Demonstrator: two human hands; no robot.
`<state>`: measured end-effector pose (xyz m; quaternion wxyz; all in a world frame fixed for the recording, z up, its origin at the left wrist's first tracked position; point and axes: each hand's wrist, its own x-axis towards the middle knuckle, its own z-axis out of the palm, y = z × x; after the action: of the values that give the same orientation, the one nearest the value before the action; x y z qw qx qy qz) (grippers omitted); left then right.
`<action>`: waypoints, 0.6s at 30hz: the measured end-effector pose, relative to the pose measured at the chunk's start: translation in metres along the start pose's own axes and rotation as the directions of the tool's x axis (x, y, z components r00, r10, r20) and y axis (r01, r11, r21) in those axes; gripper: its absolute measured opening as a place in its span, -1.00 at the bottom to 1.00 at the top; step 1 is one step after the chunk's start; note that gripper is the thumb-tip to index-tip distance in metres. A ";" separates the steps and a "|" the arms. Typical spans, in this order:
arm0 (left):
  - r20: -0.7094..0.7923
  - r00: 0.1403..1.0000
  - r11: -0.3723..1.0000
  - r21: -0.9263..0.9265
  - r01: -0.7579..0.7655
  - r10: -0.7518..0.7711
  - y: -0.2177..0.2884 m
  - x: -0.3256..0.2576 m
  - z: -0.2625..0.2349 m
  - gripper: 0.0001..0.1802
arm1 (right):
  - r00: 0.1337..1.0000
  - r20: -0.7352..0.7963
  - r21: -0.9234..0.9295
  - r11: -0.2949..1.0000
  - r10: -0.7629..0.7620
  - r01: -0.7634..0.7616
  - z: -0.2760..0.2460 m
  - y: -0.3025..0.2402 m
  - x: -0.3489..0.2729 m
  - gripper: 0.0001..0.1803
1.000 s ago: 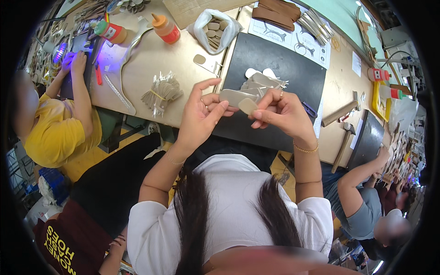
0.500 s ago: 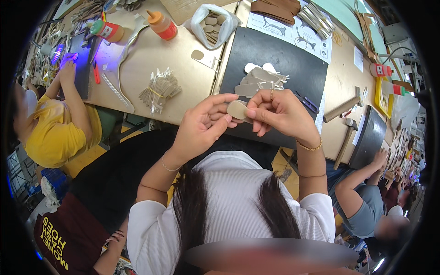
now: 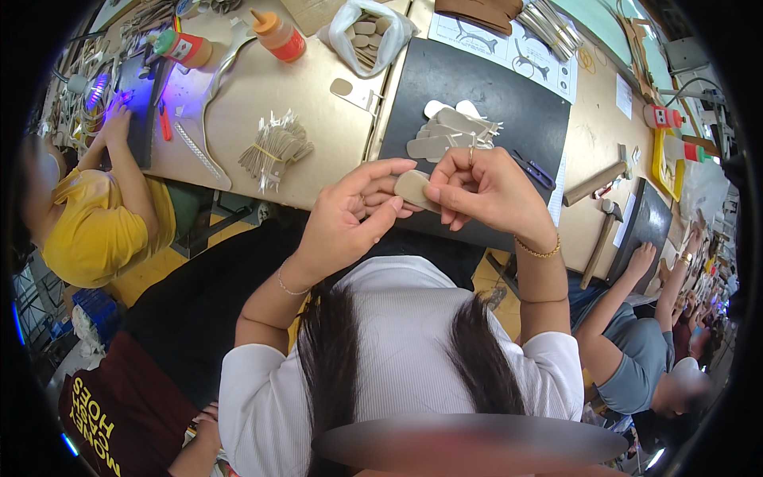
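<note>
Between my hands is a small beige piece with a rounded end [image 3: 411,188], like a leather tab. The thumb and fingers of my left hand [image 3: 355,208] close on its left and lower edge. My right hand [image 3: 482,191] pinches the right end between thumb and fingers, hiding that part. Just beyond, a loose pile of beige and white tabs [image 3: 447,135] lies on a black mat [image 3: 485,87]. Left of the mat rests a bundle of similar strips [image 3: 276,153], tied with a band.
A white plastic bag of rounded pieces [image 3: 338,38], an orange squeeze bottle [image 3: 280,40] and a green-capped bottle [image 3: 184,49] stand at the back left. To the right lie dark-handled snips [image 3: 534,171] and a hammer [image 3: 602,242]. People work on both sides.
Both hands stay around the tab, which has tilted slightly. The co-worker at the right has shifted their arms; the view has moved a little.
</note>
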<state>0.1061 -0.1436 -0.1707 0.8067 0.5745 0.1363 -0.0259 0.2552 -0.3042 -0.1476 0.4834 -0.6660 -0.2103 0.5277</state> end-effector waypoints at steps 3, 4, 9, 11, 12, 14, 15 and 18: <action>-0.003 1.000 1.000 0.022 0.002 -0.002 0.001 0.000 0.001 -0.54 | 1.000 -0.008 -0.006 1.000 -0.006 0.006 0.001 0.000 0.001 -0.80; -0.004 1.000 1.000 0.031 0.001 -0.001 0.001 0.000 0.001 -0.53 | 1.000 -0.009 -0.015 1.000 -0.010 0.010 0.001 0.001 0.001 -0.80; -0.010 0.999 0.996 0.085 -0.030 0.031 -0.001 0.000 0.001 -0.54 | 1.000 -0.016 -0.044 0.999 -0.019 0.018 0.002 0.001 0.002 -0.80; -0.026 0.999 0.996 0.080 -0.042 0.044 -0.003 0.000 0.001 -0.57 | 1.000 -0.012 -0.051 0.998 -0.028 0.027 0.002 0.001 0.002 -0.80; -0.044 0.998 0.996 0.070 -0.047 0.050 -0.004 0.001 0.002 -0.58 | 0.999 -0.011 -0.056 0.998 -0.034 0.033 0.002 0.001 0.002 -0.79; -0.071 0.996 0.995 0.080 -0.054 0.060 -0.006 0.002 0.002 -0.61 | 1.000 -0.010 -0.043 0.999 -0.027 0.026 0.002 0.001 0.002 -0.81; -0.081 0.995 0.993 0.099 -0.057 0.065 -0.006 0.002 0.002 -0.63 | 0.999 -0.010 -0.040 0.999 -0.031 0.031 0.003 0.002 0.003 -0.82; -0.095 0.992 0.988 0.137 -0.071 0.085 -0.007 0.002 0.002 -0.65 | 0.999 -0.007 -0.066 0.997 -0.033 0.032 0.003 0.002 0.004 -0.81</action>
<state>0.1066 -0.1482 -0.1771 0.7588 0.6328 0.1521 0.0257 0.2533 -0.3012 -0.1515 0.4707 -0.6803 -0.2363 0.5097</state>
